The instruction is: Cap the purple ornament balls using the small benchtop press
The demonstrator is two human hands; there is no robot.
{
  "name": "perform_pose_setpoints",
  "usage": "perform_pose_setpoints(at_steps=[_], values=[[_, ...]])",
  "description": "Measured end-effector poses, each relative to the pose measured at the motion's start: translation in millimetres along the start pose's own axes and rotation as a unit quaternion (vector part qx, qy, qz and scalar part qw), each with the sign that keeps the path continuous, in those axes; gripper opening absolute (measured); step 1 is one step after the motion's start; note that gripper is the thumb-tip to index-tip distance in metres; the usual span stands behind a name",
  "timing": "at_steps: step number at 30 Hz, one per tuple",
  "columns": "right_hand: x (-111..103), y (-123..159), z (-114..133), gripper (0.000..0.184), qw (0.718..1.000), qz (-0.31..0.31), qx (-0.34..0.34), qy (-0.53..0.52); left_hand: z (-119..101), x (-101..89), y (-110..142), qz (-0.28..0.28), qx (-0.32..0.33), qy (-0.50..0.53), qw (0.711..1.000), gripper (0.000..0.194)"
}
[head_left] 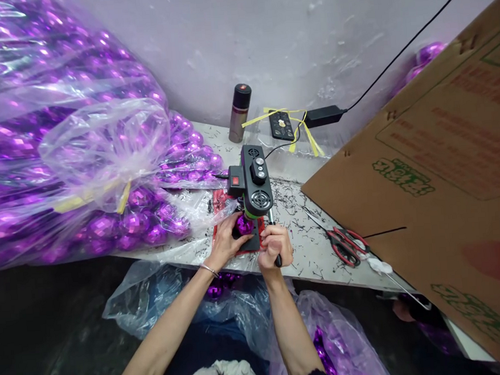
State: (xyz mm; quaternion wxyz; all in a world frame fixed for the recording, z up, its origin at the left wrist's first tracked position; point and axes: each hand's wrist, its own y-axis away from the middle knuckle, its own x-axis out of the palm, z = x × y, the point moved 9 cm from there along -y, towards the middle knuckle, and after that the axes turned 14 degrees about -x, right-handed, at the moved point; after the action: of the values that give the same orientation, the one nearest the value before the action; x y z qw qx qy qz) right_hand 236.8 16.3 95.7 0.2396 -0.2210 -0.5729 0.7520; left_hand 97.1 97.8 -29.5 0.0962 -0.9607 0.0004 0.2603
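Note:
A shiny purple ball ornament [244, 224] sits under the head of a small black bench drill press [257, 178]. My left hand [228, 239] closes around the ball from the left, thumb in front and fingers behind. Wrapped around the black-gripped lever [278, 260] at the machine's right side is my right hand [275, 246]. The press stands on a red and black base [249, 245] on the pale worktable [297, 253]. Where the tool meets the ball is hidden from me.
Big clear bags of purple balls [107, 226] fill the left. A cardboard box [438, 180] leans in at the right, beside red-handled scissors [348, 244]. Behind the press are a dark-capped bottle [240, 113], a phone [280, 125] and a power adapter [324, 115]. Small black scraps litter the table.

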Motion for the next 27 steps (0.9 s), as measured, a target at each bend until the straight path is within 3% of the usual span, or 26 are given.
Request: perform_pose_setpoints(at_steps=[14, 19, 24, 27], values=[[3, 16, -7, 0.038, 1.0, -0.008, 0.002, -0.013, -1, 3.2, -4, 0.005, -0.007, 0.026, 1.0, 0.063], [-4, -8, -9, 0.04, 0.998, -0.024, 0.054, -0.014, -2, 7.8, -8, 0.024, -0.003, 0.042, 0.999, 0.068], [-5, -44, -4, 0.041, 0.994, 0.011, 0.105, -0.034, -1, -8.9, 29, 0.033, 0.05, 0.014, 0.998, 0.064], [-4, -44, 0, 0.04, 0.994, 0.03, 0.097, -0.036, 4, -31.3, 59, 0.038, 0.083, -0.042, 0.995, 0.082]])
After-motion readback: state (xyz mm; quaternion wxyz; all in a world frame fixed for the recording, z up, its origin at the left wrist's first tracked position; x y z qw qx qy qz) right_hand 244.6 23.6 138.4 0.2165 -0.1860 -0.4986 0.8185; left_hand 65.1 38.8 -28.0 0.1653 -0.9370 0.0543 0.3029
